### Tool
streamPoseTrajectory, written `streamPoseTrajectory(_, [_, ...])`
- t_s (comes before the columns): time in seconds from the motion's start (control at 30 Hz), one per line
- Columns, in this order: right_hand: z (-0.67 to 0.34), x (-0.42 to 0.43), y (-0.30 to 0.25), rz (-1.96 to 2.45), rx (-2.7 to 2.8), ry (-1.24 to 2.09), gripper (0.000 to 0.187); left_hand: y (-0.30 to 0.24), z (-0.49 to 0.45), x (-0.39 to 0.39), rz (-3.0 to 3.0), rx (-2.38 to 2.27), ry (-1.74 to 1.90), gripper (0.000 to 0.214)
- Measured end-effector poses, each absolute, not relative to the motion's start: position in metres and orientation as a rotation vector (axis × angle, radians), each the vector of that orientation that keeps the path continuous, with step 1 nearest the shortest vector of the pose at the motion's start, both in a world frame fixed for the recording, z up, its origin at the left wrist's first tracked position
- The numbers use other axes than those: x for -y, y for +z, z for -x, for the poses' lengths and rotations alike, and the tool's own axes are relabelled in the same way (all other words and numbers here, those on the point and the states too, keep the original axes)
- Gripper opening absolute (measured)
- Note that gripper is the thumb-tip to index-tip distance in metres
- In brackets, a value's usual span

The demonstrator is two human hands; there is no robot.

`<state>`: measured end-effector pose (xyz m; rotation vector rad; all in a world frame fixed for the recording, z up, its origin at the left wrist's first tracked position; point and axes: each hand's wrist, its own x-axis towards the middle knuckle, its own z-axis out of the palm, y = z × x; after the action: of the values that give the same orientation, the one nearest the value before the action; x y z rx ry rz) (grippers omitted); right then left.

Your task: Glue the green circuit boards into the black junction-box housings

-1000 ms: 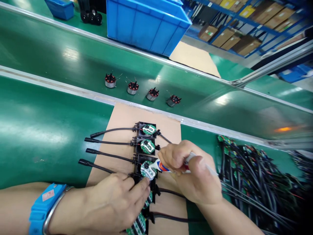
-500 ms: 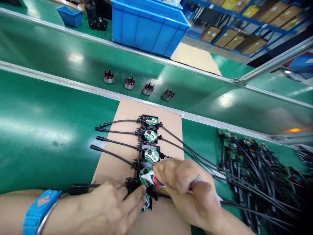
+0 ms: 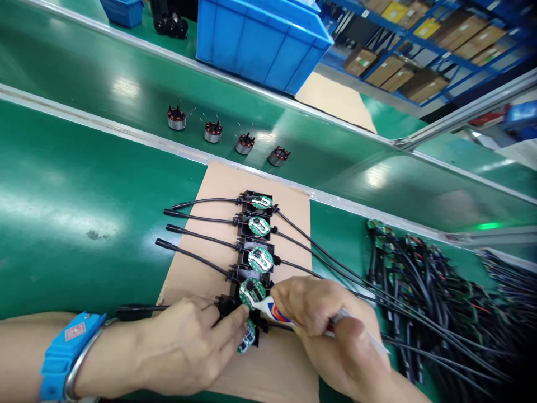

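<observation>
My right hand (image 3: 331,330) is closed round a white glue tube (image 3: 277,310) with blue and orange print. Its tapered nozzle points left, down onto a round green circuit board (image 3: 251,292), where a short white line shows by the tip. My left hand (image 3: 197,341) has its fingers bent and pressed together, the fingertips on the lower edge of that same board. Partly under those fingers is another circuit board (image 3: 248,336). Farther up the row, a circuit board (image 3: 260,259) in a black housing (image 3: 242,258) bears a white U-shaped bead, as do the ones beyond it.
Cardboard (image 3: 193,280) lies beneath the row, with black cables (image 3: 201,240) leading out both sides. A heap of wired boards (image 3: 419,291) is at the right. Several copper-wound stators (image 3: 213,132) stand behind the metal rail (image 3: 168,146). A blue bin (image 3: 260,47) is farther back.
The nozzle has moved right and slightly down across the board, leaving a white line. My left hand stays at the board's edge. The view has shifted a little.
</observation>
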<state>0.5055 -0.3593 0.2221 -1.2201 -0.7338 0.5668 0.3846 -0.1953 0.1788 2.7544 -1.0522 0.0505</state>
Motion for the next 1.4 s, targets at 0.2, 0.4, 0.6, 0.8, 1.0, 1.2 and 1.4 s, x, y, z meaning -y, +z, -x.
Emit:
streamPoseTrajectory(0.2, [-0.512, 0.367, 0.221, 1.241, 0.705, 0.539, 0.036, 0.181, -0.387, 0.195, -2.761, 1.078, 0.044, 0.045])
streamPoseTrajectory(0.4, [-0.518, 0.362, 0.221, 1.203, 0.691, 0.533, 0.034, 0.183, -0.387, 0.194, -2.751, 1.1, 0.001, 0.045])
streamPoseTrajectory(0.6, [-0.521, 0.354, 0.216, 1.188, 0.707, 0.514, 0.034, 0.178, -0.386, 0.195, -2.75, 1.099, -0.003, 0.046])
streamPoseTrajectory(0.8, [-0.517, 0.367, 0.225, 1.219, 0.685, 0.499, 0.036, 0.181, -0.382, 0.194, -2.743, 1.134, 0.037, 0.046])
streamPoseTrajectory(1.0, [-0.487, 0.37, 0.234, 1.149, 0.63, 0.578, 0.036, 0.189, -0.359, 0.202, -2.616, 1.209, 0.107, 0.038])
streamPoseTrajectory(1.2, [-0.469, 0.347, 0.212, 1.072, 0.644, 0.607, 0.038, 0.185, -0.353, 0.205, -2.656, 1.193, 0.177, 0.037])
streamPoseTrajectory(1.4, [-0.469, 0.342, 0.209, 1.13, 0.648, 0.612, 0.037, 0.183, -0.355, 0.206, -2.656, 1.209, 0.237, 0.035])
